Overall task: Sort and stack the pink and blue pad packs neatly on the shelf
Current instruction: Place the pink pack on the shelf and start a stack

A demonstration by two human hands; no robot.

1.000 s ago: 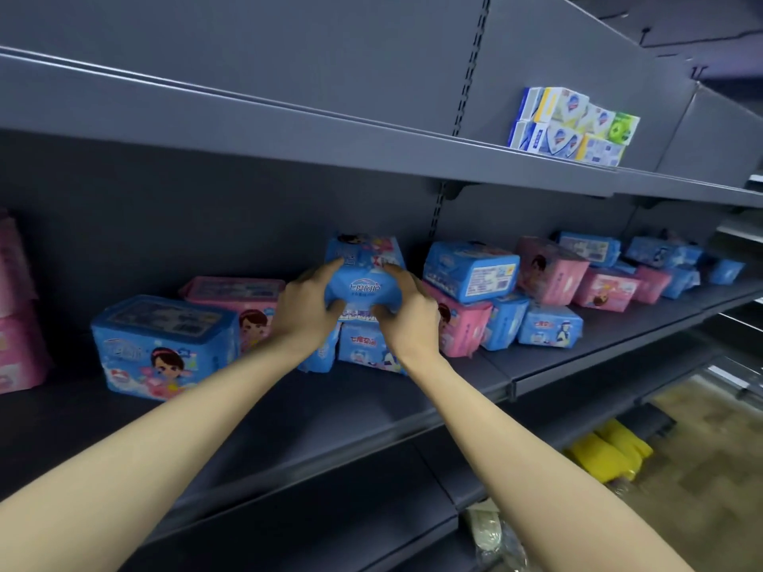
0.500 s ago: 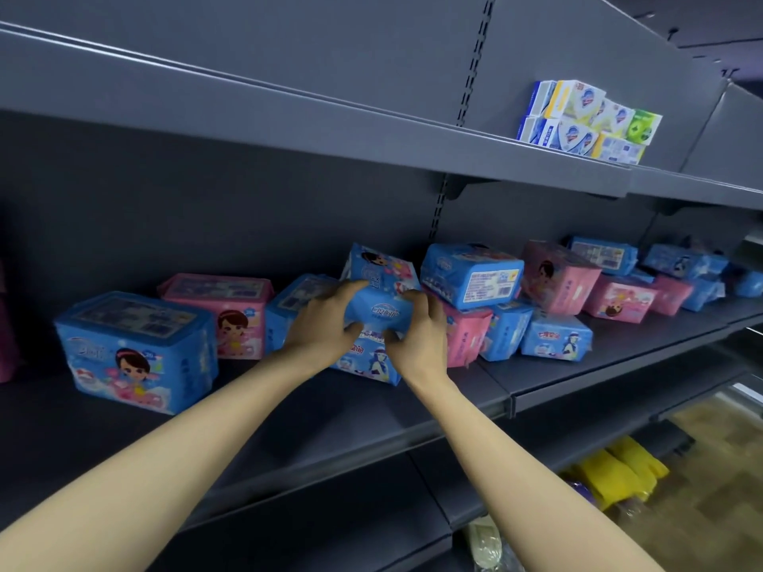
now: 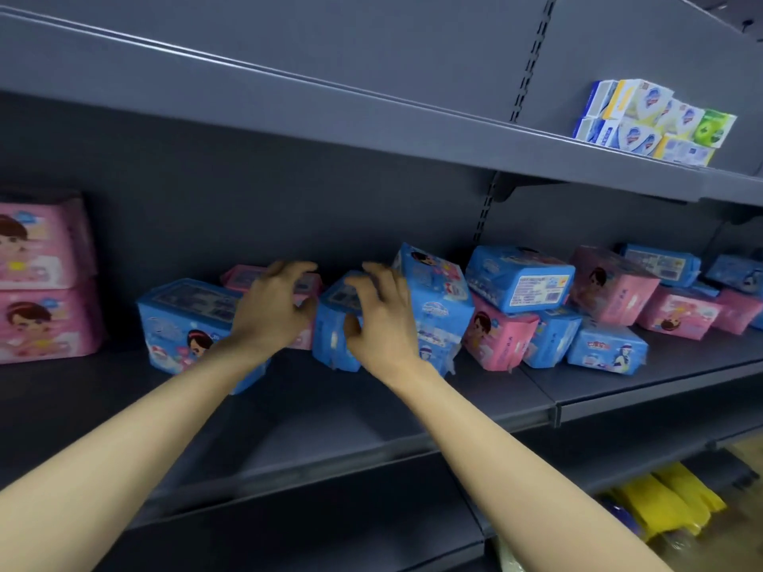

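As I counted from the left end of the shelf [image 3: 371, 410], the entries stood thus.

Item one: two pink packs [image 3: 41, 319], one stacked squarely on the other, against the back panel.

Item two: large blue pack [image 3: 181, 324], upright, well apart from that stack.

Item three: flat pink pack [image 3: 241, 278], behind and just right of the large blue pack, partly hidden.

Item four: my left hand [image 3: 268, 315], held over the flat pink pack, fingers loosely curled and apart, nothing in them.

Item five: small blue pack [image 3: 330, 344], standing on the shelf between my two hands.

Item six: my right hand [image 3: 384, 324], fingers arched across the small blue pack's top, thumb on its front face. Whether it clamped or merely rested I could not tell.

Item seven: tilted blue pack [image 3: 437, 295], leaning just behind that hand.

Item eight: mixed heap of pink and blue packs [image 3: 598, 307], unsorted, some lying on others, running to the right edge.

Upper shelf [image 3: 371, 130], right end: soap boxes [image 3: 652, 121], stacked in two layers.

Below, right: yellow packets [image 3: 669, 505].
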